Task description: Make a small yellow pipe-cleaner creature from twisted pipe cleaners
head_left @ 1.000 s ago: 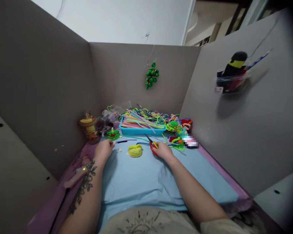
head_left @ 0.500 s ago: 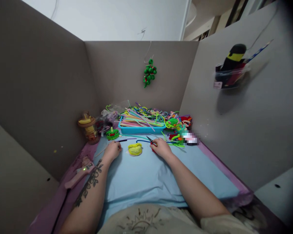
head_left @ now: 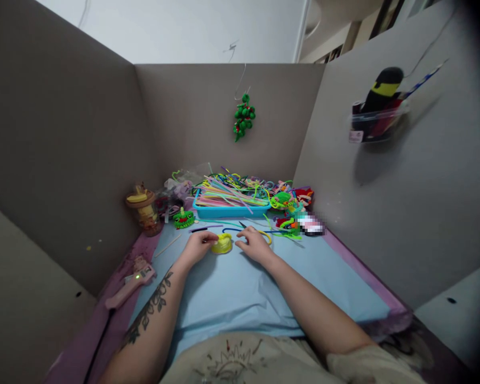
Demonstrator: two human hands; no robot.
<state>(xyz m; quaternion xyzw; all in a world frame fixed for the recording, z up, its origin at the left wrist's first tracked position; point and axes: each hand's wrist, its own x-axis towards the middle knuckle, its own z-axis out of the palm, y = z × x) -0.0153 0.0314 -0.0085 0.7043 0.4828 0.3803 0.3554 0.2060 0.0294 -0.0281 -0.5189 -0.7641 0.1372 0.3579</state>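
Observation:
A small yellow fuzzy piece (head_left: 223,245), rounded and apparently made of pipe cleaner, rests on the light blue cloth (head_left: 232,288) between my hands. At its left edge, the fingers of my left hand (head_left: 202,248) are pinched together on it. My right hand (head_left: 256,246) is just to its right, thumb and forefinger apart, not touching the piece. Behind the right hand, the dark tip of a pointed cutting tool (head_left: 242,225) pokes out; the rest of it is hidden. A yellow curved strand (head_left: 269,237) shows beside that hand.
Behind my hands, a blue tray (head_left: 232,212) holds many coloured pipe cleaners. A green frog-like figure (head_left: 183,218) sits to its left. At the left edge are a pink glue gun (head_left: 132,285) with a lit green light and a lidded cup (head_left: 147,212). Grey panels stand around the table.
My left hand has moved right onto the yellow piece. My right hand has let go of the red-handled tool and come slightly left, its fingers apart.

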